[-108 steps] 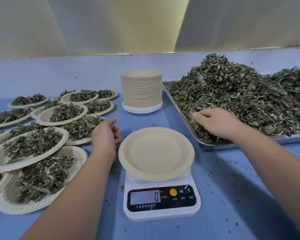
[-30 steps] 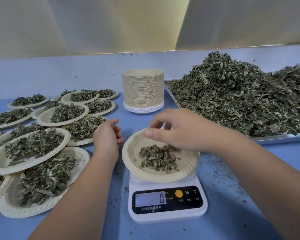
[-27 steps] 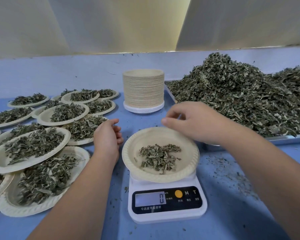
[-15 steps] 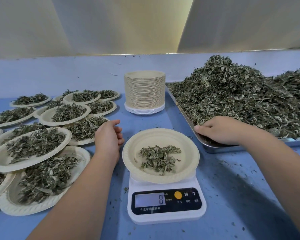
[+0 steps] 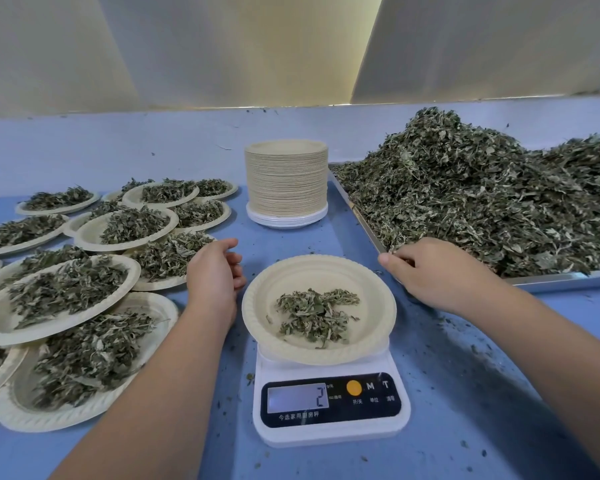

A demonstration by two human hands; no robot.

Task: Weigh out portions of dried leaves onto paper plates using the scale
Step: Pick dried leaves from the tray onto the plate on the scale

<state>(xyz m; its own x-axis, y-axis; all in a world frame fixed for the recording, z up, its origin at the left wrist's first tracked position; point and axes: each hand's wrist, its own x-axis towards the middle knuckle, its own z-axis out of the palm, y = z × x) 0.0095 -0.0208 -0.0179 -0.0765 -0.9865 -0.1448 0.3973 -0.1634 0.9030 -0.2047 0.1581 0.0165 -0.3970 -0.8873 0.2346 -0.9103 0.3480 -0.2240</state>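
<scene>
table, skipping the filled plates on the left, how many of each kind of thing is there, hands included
scale: 1
plate on the scale: 1
stack of empty plates: 1
metal tray: 1
heap of dried leaves: 1
hands: 2, left hand, right hand
total: 7

Left hand (image 5: 215, 276) rests loosely curled; right hand (image 5: 433, 276), palm down, pinches dried leaves (image 5: 465, 209).
</scene>
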